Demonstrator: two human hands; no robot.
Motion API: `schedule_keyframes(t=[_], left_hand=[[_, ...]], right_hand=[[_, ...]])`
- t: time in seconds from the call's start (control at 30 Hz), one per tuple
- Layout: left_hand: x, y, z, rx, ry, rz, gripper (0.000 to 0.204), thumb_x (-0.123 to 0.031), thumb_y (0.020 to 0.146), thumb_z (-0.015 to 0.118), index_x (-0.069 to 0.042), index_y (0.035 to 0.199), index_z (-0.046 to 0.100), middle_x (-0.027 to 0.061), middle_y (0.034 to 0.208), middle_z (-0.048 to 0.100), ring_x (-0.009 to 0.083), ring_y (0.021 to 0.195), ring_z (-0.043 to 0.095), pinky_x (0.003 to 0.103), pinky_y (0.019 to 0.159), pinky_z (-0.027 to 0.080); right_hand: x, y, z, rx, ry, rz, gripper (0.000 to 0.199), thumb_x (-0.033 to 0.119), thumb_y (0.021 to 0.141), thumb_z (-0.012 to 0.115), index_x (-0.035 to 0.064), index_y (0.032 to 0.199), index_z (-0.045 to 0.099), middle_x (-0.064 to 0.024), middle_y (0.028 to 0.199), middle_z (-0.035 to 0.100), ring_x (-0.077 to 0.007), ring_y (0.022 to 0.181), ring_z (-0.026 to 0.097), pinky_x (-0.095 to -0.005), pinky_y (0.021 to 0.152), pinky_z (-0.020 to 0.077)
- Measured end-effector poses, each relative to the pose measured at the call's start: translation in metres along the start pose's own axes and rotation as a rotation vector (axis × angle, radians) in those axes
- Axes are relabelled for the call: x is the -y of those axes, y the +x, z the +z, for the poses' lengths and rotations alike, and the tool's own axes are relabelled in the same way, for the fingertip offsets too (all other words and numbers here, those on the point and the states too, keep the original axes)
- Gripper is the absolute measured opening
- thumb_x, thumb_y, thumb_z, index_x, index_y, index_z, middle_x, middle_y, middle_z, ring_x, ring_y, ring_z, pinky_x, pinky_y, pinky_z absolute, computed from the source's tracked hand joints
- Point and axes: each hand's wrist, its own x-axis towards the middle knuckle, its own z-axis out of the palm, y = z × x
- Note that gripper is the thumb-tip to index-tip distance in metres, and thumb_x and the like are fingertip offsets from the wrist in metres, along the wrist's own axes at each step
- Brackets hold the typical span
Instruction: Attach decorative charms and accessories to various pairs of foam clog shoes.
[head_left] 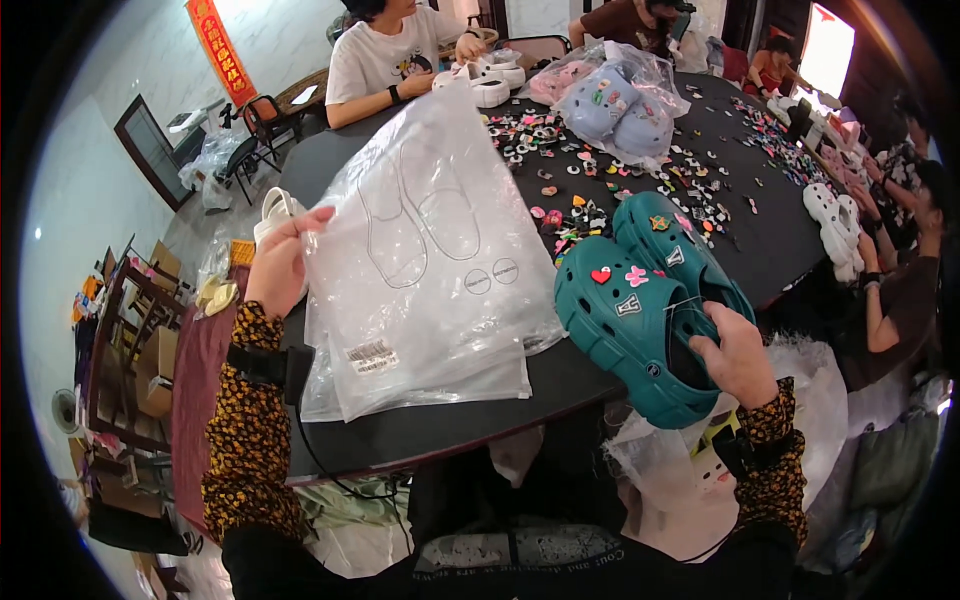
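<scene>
My left hand [276,266] pinches the upper left edge of a clear plastic bag [425,245] printed with shoe outlines. Beneath it lies at least one more layer of clear plastic, and the bag hangs over the near part of the black table [430,437]. In my right hand [738,355] is a pair of teal clogs [605,330], gripped at their openings, toes pointing away from me. Heart, letter and flower charms dot their tops, and a thin clear tie shows near my fingers. Just behind my left hand stands a white clog [277,205], partly hidden.
Small colourful shoe charms [575,225] are scattered across the table. Bagged lavender clogs [610,110] lie farther back. A person in a white shirt [385,60] handles white clogs [485,82] opposite; others work at the right, near another white clog [835,230]. A plastic sack [800,390] hangs below right.
</scene>
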Motion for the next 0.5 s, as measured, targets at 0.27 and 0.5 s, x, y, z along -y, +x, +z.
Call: schedule_keyframes(t=[0.27,0.5], left_hand=[[0.033,0.0,-0.023,-0.279,0.752,0.229,0.041,0.006,0.08,0.044,0.0,0.118,0.057,0.0146,0.139,0.043,0.0261,0.125,0.045,0.032,0.103,0.035],[0.044,-0.053,0.068,0.362,1.132,0.433,0.05,-0.027,0.078,0.071,-0.003,0.118,0.053,0.0207,0.131,0.047,0.0384,0.118,0.047,0.045,0.098,0.04]], right_hand=[[0.003,0.005,0.001,0.02,0.002,0.02,0.04,0.011,0.071,0.068,-0.0049,0.106,0.055,-0.026,0.095,0.06,-0.0409,0.091,0.058,-0.0428,0.079,0.0466],[0.003,0.005,-0.007,0.007,0.156,0.081,0.034,0.008,0.07,0.065,-0.006,0.1,0.057,-0.0249,0.091,0.061,-0.0409,0.086,0.059,-0.0401,0.074,0.0475]])
